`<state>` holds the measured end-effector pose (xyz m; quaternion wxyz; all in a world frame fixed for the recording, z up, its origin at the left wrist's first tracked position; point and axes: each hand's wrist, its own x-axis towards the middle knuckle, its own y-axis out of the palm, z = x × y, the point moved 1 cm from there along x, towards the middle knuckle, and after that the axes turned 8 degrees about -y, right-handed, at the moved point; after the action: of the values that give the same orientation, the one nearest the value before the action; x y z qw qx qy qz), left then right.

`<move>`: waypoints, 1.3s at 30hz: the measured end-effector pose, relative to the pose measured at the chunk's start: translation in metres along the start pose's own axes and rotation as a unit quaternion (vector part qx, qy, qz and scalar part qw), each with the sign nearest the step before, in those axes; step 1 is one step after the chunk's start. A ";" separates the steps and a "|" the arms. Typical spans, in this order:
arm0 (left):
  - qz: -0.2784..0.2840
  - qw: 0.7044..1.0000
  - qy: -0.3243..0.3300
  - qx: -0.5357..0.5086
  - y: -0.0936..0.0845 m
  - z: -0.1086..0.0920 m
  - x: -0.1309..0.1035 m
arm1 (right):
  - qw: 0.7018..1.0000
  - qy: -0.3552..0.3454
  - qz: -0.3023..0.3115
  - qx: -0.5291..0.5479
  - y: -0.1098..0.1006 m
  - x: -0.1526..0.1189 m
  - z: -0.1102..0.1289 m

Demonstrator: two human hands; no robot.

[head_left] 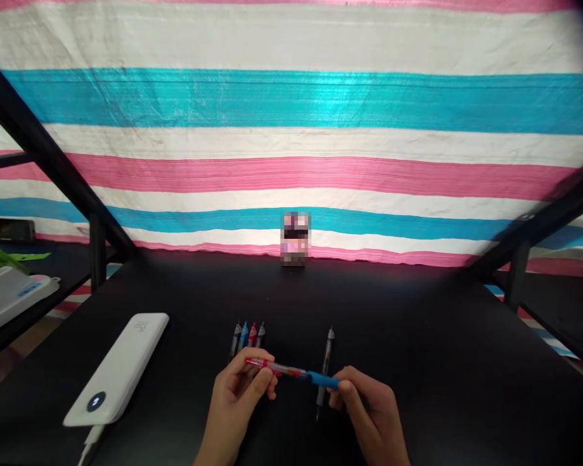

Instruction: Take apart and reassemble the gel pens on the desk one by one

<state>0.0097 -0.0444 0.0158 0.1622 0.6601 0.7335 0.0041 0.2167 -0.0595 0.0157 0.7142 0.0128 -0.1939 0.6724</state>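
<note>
Between my hands, over the black table, is a pen (289, 370) with a red, see-through barrel and a blue piece at its right end. My left hand (243, 388) pinches the red end between thumb and fingers. The fingers of my right hand (369, 408) are closed on the tip of the blue piece (323, 380). A clear and black pen (328, 349) lies lengthwise beneath it, partly covered by the blue piece. Beyond my left hand several pens (252, 335) lie side by side, red, blue and dark, their near ends hidden by that hand.
A white power bank (121, 369) with a plugged-in white cable (91, 443) lies on the black table (199, 291) at left. A small blurred-out object (295, 239) stands at the back, before a striped sheet (291, 97). Dark frame bars (53, 155) slant at both sides.
</note>
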 end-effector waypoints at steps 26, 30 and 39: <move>-0.018 0.998 -0.032 -0.050 -0.003 -0.003 0.005 | 0.982 -0.113 0.072 -0.134 -0.005 0.008 0.000; -0.025 0.998 -0.020 -0.046 -0.002 -0.002 0.004 | 0.977 -0.124 0.104 -0.136 -0.005 0.008 0.003; 0.013 0.997 0.008 -0.075 0.002 0.002 0.010 | 0.982 -0.119 0.097 -0.107 0.010 0.004 -0.004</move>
<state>0.0110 -0.0350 0.0114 0.2051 0.6554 0.7239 0.0666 0.2085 -0.0541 0.0107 0.6147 -0.0022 -0.3488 0.7075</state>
